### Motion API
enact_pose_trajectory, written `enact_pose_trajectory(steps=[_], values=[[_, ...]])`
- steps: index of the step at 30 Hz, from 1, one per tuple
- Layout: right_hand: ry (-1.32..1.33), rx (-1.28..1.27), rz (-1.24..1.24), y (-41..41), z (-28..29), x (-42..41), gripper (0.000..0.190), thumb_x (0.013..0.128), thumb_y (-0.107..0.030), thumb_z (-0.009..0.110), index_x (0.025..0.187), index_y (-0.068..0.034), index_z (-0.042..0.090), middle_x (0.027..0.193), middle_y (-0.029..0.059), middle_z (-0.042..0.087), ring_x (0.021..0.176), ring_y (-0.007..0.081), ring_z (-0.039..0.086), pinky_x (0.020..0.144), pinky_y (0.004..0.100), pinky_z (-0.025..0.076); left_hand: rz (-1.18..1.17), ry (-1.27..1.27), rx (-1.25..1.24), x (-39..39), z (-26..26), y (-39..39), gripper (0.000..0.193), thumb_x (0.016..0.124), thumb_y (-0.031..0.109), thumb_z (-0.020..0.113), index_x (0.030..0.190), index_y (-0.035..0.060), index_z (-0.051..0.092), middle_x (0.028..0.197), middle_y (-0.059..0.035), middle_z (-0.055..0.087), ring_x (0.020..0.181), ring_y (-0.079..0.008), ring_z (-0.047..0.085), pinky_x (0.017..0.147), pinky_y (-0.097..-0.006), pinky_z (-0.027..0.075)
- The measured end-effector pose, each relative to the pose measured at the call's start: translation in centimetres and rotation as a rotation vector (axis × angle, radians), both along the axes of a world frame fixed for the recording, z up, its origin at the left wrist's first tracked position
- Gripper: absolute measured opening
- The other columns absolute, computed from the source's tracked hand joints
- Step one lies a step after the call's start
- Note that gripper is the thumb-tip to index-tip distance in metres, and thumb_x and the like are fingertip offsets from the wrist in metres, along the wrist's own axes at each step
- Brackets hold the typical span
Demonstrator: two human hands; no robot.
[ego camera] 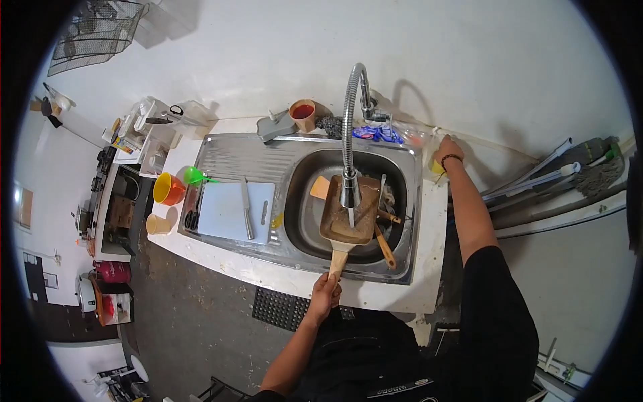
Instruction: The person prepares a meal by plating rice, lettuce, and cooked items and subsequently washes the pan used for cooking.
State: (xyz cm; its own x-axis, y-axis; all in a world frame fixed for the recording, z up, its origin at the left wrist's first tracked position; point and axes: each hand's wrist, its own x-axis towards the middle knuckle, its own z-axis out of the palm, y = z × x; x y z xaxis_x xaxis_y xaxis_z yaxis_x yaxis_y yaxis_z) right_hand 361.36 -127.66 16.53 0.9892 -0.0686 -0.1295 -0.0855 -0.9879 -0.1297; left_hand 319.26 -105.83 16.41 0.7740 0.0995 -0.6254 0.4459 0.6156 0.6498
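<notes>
My left hand [324,296] grips the pale wood-look handle of a rectangular frying pan [327,221]. The pan is held over the sink basin [306,241], with brownish water in it. Directly above hangs the spray head of a chrome spring-neck faucet [350,188], and water runs from it into the pan. My right hand [448,148] is stretched out to the counter's back right corner, at a clear container [433,168] with something yellow in it. Its fingers are mostly hidden, so their hold is unclear. Utensils with wooden handles [386,246] lie in the basin beside an orange-tan piece [320,187].
A knife [246,206] lies on a white cutting board [216,213] on the drainboard. Left of it stand an orange cup [169,189] and a green ladle [193,176]. Behind the sink are a cup of red liquid [303,114] and a scouring pad [330,126]. Mops [598,173] lean at right.
</notes>
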Motion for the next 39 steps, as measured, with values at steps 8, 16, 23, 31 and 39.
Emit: enact_pose_trajectory(steps=[8, 16, 23, 31, 39], values=[[-0.446, 0.755, 0.273, 0.1, 4.1, -10.4, 0.029, 0.069, -0.012, 0.06, 0.096, -0.007, 0.05, 0.08, 0.0167, 0.059, 0.079, 0.0352, 0.057, 0.067, 0.0393, 0.046, -0.013, 0.052, 0.463, -1.1, -1.1, 0.1, 0.021, 0.085, 0.025, 0.049, 0.078, 0.0056, 0.045, 0.052, -0.0044, 0.046, 0.036, -0.0155, 0.042, 0.035, -0.0282, 0.031], [-0.496, 0.846, 0.538, 15.1, 2.7, -29.4, 0.03, 0.059, 0.005, 0.056, 0.083, -0.004, 0.041, 0.089, 0.0182, 0.047, 0.083, 0.0365, 0.048, 0.071, 0.0415, 0.041, -0.15, 0.105, 1.423, -2.7, 0.5, 2.9, 0.021, 0.083, 0.021, 0.05, 0.082, 0.0009, 0.042, 0.057, -0.0242, 0.052, 0.056, -0.0427, 0.052, 0.045, -0.0478, 0.038], [-0.122, 1.07, 0.559, 23.3, -2.5, -28.9, 0.033, 0.066, -0.011, 0.063, 0.092, -0.005, 0.043, 0.099, 0.0235, 0.047, 0.094, 0.041, 0.046, 0.078, 0.0431, 0.04, -0.065, 0.014, 1.291, -2.5, 0.6, 4.5, 0.022, 0.084, 0.021, 0.05, 0.081, 0.0, 0.046, 0.053, -0.0151, 0.05, 0.046, -0.0277, 0.053, 0.043, -0.0347, 0.038], [-0.368, 0.84, 0.53, 25.2, -2.2, -22.5, 0.042, 0.063, -0.01, 0.064, 0.1, -0.007, 0.046, 0.096, 0.0191, 0.048, 0.093, 0.0356, 0.045, 0.083, 0.0438, 0.036, -0.068, -0.038, 0.9, -2.3, 1.0, 4.7, 0.023, 0.087, 0.023, 0.048, 0.082, 0.0004, 0.047, 0.059, 0.0014, 0.045, 0.052, -0.0045, 0.039, 0.045, -0.0208, 0.032], [0.016, 0.744, 0.827, 24.5, -1.5, -23.0, 0.024, 0.063, -0.006, 0.053, 0.087, -0.009, 0.055, 0.08, 0.0175, 0.055, 0.076, 0.0353, 0.054, 0.067, 0.0427, 0.045, -0.075, -0.06, 0.694, -1.2, 1.8, 6.6, 0.02, 0.087, 0.022, 0.048, 0.082, 0.0025, 0.047, 0.055, 0.0046, 0.038, 0.047, -0.0017, 0.033, 0.04, -0.0187, 0.026]])
